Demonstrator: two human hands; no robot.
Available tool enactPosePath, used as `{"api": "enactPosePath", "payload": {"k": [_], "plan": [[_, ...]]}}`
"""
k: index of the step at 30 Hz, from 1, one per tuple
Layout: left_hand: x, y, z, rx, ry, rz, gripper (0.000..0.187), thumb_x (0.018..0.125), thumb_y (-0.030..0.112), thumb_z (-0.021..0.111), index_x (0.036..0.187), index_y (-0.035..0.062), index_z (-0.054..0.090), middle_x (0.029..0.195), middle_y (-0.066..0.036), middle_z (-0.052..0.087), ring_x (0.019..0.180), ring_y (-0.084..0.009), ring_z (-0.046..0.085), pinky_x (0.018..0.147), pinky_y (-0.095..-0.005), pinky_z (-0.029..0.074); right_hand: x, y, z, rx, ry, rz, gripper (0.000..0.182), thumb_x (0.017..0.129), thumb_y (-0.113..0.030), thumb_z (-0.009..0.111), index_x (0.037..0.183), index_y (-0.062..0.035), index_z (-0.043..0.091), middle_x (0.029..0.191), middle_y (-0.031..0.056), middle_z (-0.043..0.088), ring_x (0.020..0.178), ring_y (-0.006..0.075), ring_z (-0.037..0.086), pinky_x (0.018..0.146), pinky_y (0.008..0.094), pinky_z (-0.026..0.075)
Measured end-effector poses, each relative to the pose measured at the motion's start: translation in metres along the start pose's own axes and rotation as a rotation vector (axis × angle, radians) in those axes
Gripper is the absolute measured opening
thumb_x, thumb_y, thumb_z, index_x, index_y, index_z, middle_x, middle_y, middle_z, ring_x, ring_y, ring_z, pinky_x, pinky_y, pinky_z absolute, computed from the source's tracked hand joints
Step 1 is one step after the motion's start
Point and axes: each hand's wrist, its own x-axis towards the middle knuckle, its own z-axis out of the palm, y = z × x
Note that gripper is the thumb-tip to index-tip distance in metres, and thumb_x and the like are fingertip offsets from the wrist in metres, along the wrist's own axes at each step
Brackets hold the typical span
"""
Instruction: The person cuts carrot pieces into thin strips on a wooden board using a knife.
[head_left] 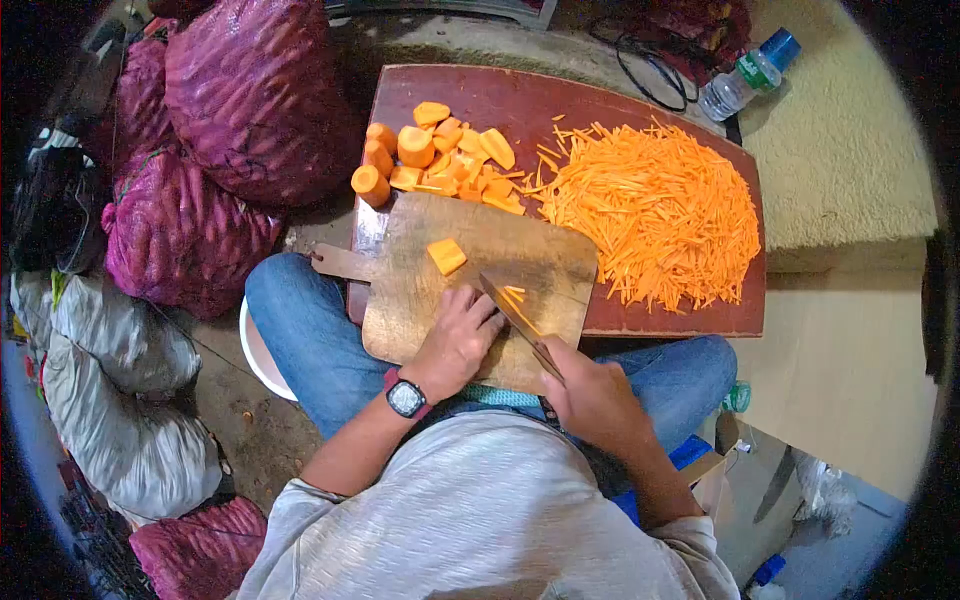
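At board [400,300], I note right hand [597,392] fingers clenched round knife [512,312]; left hand [462,340] alongside, fingers curled, hold hidden, cannot tell. Carrot chunk [446,257] near.

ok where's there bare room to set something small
On the board, left of the left hand and carrot block; on the red table, the far strip behind the carrot pieces and shreds. Crowded: around the knife and under the shreds.
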Motion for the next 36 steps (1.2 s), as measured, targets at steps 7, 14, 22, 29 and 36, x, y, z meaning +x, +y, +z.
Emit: {"api": "enactPosePath", "payload": {"k": [7, 14, 22, 29, 36], "plan": [[0.000, 0.002, 0.009, 0.020, 0.012, 0.006, 0.031, 0.091, 0.010, 0.067, 0.117, -0.0042, 0.076, 0.113, -0.012, 0.064, 0.109, -0.0321, 0.058, 0.097, -0.0455, 0.047, 0.015, -0.002, 0.003, 0.055, 0.011, 0.059, 0.034, 0.106, -0.022, 0.063, 0.135, -0.0048, 0.058, 0.105, 0.0263, 0.075, 0.094, 0.0506, 0.073, 0.075, 0.0584, 0.057], [-0.002, 0.004, 0.009, 0.038, -0.014, 0.015, 0.032, 0.089, 0.012, 0.067, 0.115, -0.0041, 0.077, 0.113, -0.013, 0.064, 0.108, -0.0324, 0.058, 0.096, -0.0460, 0.047, -0.019, -0.012, -0.018, 0.026, -0.038, 0.135, 0.035, 0.104, -0.020, 0.065, 0.137, -0.0065, 0.059, 0.105, 0.0248, 0.076, 0.096, 0.0497, 0.073, 0.079, 0.0576, 0.057], [-0.005, 0.004, 0.009, -0.002, 0.030, 0.027, 0.032, 0.088, 0.011, 0.066, 0.115, -0.0036, 0.075, 0.116, -0.015, 0.064, 0.110, -0.0356, 0.058, 0.097, -0.0482, 0.048, 0.016, -0.005, 0.003, 0.009, 0.015, 0.049, 0.038, 0.106, -0.024, 0.064, 0.141, -0.0082, 0.059, 0.109, 0.0265, 0.076, 0.100, 0.0492, 0.073, 0.080, 0.0574, 0.058], [-0.005, 0.002, 0.008, 0.014, -0.004, -0.019, 0.033, 0.088, 0.013, 0.066, 0.115, -0.0042, 0.075, 0.113, -0.014, 0.064, 0.109, -0.0335, 0.058, 0.097, -0.0469, 0.047, -0.009, -0.017, -0.015, 0.009, -0.070, 0.157, 0.032, 0.104, -0.021, 0.063, 0.132, -0.0064, 0.058, 0.103, 0.0267, 0.076, 0.099, 0.0488, 0.075, 0.083, 0.0627, 0.057], [-0.004, -0.001, 0.011, 0.021, 0.103, 0.009, 0.030, 0.088, 0.013, 0.067, 0.112, -0.0037, 0.074, 0.110, -0.014, 0.062, 0.109, -0.0333, 0.058, 0.097, -0.0470, 0.047, 0.018, -0.011, -0.008, -0.003, -0.033, 0.018, 0.034, 0.104, -0.021, 0.065, 0.134, -0.0078, 0.056, 0.107, 0.0263, 0.076, 0.101, 0.0493, 0.074, 0.085, 0.0607, 0.059]]}}
